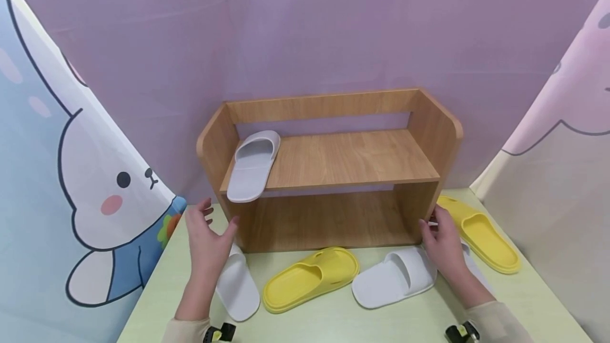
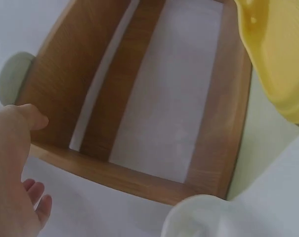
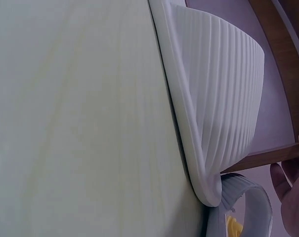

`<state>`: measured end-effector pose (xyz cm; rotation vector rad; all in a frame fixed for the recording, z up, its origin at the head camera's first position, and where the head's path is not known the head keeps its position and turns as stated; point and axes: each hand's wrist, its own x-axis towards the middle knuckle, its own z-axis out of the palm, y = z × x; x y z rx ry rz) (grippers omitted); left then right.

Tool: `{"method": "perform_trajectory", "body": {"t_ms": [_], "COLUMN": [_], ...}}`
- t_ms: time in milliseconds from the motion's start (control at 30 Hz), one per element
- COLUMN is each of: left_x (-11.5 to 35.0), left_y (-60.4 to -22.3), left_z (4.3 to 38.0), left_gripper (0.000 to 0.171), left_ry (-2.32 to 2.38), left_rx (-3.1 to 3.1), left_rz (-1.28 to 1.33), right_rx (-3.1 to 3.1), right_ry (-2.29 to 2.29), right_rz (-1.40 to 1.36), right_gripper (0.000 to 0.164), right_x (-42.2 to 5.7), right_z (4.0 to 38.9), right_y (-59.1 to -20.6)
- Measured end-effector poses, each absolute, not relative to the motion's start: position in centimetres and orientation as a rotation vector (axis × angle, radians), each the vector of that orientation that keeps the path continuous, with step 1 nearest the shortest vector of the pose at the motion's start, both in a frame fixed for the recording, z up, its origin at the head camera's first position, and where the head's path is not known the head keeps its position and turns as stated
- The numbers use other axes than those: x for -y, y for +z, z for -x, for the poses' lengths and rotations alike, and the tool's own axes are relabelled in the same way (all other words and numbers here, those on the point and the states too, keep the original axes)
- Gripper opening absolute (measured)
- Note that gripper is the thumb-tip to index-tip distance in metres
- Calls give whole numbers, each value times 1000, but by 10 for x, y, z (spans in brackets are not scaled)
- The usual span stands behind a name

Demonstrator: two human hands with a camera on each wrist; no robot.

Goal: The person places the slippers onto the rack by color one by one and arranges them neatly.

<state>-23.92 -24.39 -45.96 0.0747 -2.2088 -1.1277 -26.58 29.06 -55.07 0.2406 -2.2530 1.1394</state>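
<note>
Your left hand point(image 1: 208, 237) and right hand point(image 1: 443, 240) flank the wooden rack point(image 1: 352, 158), centre frame.
Your left is loosely spread; whether your right grips its edge, I can't tell. A grey slipper point(image 1: 252, 173) sits on top, left of centre.

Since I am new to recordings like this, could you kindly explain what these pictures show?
There is no robot: these are a person's bare left hand and right hand. The wider picture comes from a head camera; the smaller two, from the left and right wrists. Between the hands stands a wooden rack with one pale slipper on top. On the table lie two yellow slippers and three more pale ones. The left hand holds nothing; the right is at the rack's side, its grip unclear.
</note>
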Motion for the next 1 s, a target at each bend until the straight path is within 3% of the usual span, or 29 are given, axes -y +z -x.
{"method": "perform_trajectory", "body": {"t_ms": [1000], "left_x": [261], "left_y": [-524], "left_z": [258], "left_gripper": [52], "left_ry": [-1539], "left_rx": [2228], "left_rz": [-79], "right_rx": [2272], "right_ry": [1148], "right_rz": [-222], "right_gripper": [53], "right_x": [-291], "right_z": [266], "right_y": [-551]}}
